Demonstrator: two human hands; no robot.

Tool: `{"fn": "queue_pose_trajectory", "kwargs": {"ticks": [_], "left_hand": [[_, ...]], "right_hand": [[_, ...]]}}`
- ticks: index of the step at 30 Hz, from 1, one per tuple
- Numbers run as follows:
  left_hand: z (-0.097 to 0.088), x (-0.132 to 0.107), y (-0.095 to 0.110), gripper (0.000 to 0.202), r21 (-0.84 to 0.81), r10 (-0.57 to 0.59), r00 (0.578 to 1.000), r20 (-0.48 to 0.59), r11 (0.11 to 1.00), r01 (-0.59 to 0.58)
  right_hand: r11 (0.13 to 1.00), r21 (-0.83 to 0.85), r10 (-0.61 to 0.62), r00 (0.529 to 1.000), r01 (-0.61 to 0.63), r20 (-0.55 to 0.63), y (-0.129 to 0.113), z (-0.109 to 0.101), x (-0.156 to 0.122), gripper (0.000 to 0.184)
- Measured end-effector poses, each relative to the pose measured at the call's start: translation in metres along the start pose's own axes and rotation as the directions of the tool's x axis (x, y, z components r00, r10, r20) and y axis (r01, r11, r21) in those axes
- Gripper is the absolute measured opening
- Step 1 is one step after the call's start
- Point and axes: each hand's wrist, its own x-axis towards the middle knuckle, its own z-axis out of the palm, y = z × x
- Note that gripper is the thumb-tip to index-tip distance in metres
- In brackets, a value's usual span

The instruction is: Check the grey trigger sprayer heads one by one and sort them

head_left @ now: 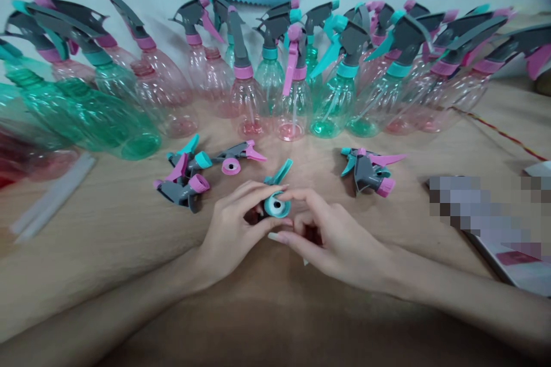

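Observation:
Near the table's middle, my left hand (pixel 235 223) is closed round a teal-and-grey trigger spray head (pixel 282 172). Its round collar (pixel 276 205) faces me, showing a white inside with a dark hole. My right hand (pixel 331 229) grips the collar's right side, the index finger on its upper rim and curled fingers by its lower edge. The right thumb sits apart, just below. Under that hand a small white tip (pixel 305 262) peeks out; I cannot tell what it belongs to.
Loose spray heads lie left (pixel 183 183) and right (pixel 372 172). Behind stand rows of pink and green bottles (pixel 293 114), most with spray heads; some at left are open-necked. White tubes (pixel 54 200) lie left. A partly blurred device (pixel 486 229) and twisted cord (pixel 499 129) are right.

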Motion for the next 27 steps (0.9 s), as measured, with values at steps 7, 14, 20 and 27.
{"fn": "queue_pose_trajectory", "kwargs": {"ticks": [7, 14, 20, 27], "left_hand": [[-0.001, -0.001, -0.003, 0.019, -0.001, 0.063, 0.998, 0.028, 0.998, -0.063], [-0.001, 0.000, -0.001, 0.014, 0.001, 0.125, 0.985, 0.120, 0.992, -0.126], [0.000, 0.002, 0.001, 0.012, -0.040, 0.136, 0.969, 0.204, 0.991, -0.131], [0.000, 0.002, 0.002, 0.006, -0.036, 0.127, 0.967, 0.222, 0.992, -0.122]], "right_hand": [[0.996, -0.086, -0.026, 0.999, 0.022, -0.044, 0.001, 0.003, -0.001, 0.036], [0.930, -0.334, -0.148, 0.988, 0.153, 0.040, -0.001, -0.022, 0.008, 0.018], [0.863, -0.435, -0.178, 0.960, 0.258, 0.215, -0.005, -0.043, 0.013, 0.020], [0.659, -0.675, -0.211, 0.943, 0.332, 0.258, -0.012, -0.041, 0.011, 0.022]]}}
